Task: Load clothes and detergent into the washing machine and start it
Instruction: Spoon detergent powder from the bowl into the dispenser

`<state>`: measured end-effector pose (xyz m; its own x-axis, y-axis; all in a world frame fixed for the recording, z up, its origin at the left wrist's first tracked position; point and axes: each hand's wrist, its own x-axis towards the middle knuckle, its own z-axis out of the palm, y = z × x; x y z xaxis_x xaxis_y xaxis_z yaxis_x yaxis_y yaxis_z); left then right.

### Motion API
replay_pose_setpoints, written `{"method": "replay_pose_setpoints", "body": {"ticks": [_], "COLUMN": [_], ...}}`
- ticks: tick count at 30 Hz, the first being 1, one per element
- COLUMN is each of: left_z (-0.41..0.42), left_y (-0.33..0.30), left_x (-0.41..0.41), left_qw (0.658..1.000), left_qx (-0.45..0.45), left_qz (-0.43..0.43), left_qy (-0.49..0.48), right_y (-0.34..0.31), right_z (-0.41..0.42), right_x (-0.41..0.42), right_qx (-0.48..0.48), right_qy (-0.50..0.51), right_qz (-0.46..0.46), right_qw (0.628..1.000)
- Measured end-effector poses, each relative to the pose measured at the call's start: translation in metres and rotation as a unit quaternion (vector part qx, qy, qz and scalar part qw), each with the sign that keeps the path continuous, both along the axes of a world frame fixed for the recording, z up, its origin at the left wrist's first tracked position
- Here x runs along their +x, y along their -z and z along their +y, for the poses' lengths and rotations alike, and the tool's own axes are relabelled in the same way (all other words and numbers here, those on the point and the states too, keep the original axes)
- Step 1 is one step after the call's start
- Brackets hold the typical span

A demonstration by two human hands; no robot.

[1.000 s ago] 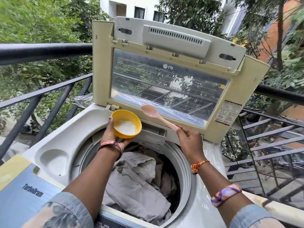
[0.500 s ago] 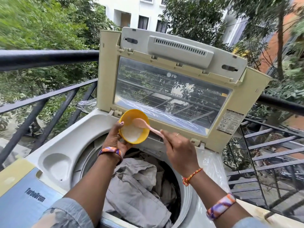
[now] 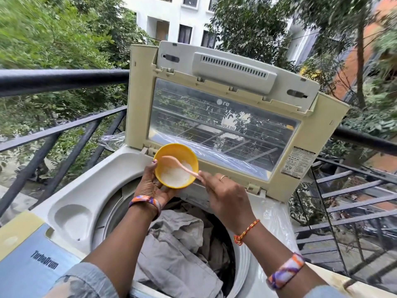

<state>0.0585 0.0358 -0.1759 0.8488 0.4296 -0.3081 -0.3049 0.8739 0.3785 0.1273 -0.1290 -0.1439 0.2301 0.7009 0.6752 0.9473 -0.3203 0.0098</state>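
Both hands crowd the raised lid [image 3: 214,117]'s bottom edge: left hand [image 3: 153,186] cups the yellow bowl [image 3: 176,165], right hand [image 3: 223,195] pinches the pink spoon [image 3: 181,166] dipped in its powder.

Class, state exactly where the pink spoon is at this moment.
In the head view, the pink spoon sits centre frame, its bowl inside the yellow bowl over the detergent powder, its handle held by the right hand.

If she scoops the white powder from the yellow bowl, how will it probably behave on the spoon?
The white powder looks loose and fine, so it probably heaps easily but spills if the pink spoon tilts. It is likely light; outdoors, a breeze might scatter some.
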Motion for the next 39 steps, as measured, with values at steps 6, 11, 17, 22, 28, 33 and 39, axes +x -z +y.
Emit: {"method": "replay_pose_setpoints", "body": {"ticks": [6, 11, 17, 22, 28, 33, 39], "left_z": [-0.005, 0.001, 0.002, -0.003, -0.005, -0.011, -0.009], "left_y": [-0.006, 0.001, 0.004, 0.001, -0.001, -0.005, -0.007], "left_x": [-0.003, 0.001, 0.003, 0.003, 0.003, 0.000, 0.000], "left_qw": [0.999, 0.998, 0.994, 0.993, 0.992, 0.992, 0.991], "left_qx": [0.014, 0.024, 0.063, 0.057, 0.036, 0.020, -0.008], "left_qz": [0.013, 0.036, 0.062, 0.098, 0.118, 0.123, 0.114], "left_qy": [-0.026, -0.047, -0.059, -0.046, -0.032, -0.027, -0.069], "right_y": [-0.007, 0.009, 0.009, 0.002, -0.004, 0.006, 0.006], "right_z": [-0.004, -0.005, 0.002, 0.009, 0.017, 0.018, 0.010], "right_x": [0.004, -0.005, -0.025, -0.030, -0.024, -0.014, -0.002], "right_qx": [-0.020, -0.061, 0.041, 0.141, 0.191, 0.222, 0.252], "right_qy": [0.085, 0.078, 0.056, 0.092, 0.085, 0.054, 0.050], "right_qz": [-0.063, 0.048, 0.386, 0.696, 0.837, 0.877, 0.862], "right_qw": [0.994, 0.994, 0.920, 0.698, 0.505, 0.422, 0.436]}}
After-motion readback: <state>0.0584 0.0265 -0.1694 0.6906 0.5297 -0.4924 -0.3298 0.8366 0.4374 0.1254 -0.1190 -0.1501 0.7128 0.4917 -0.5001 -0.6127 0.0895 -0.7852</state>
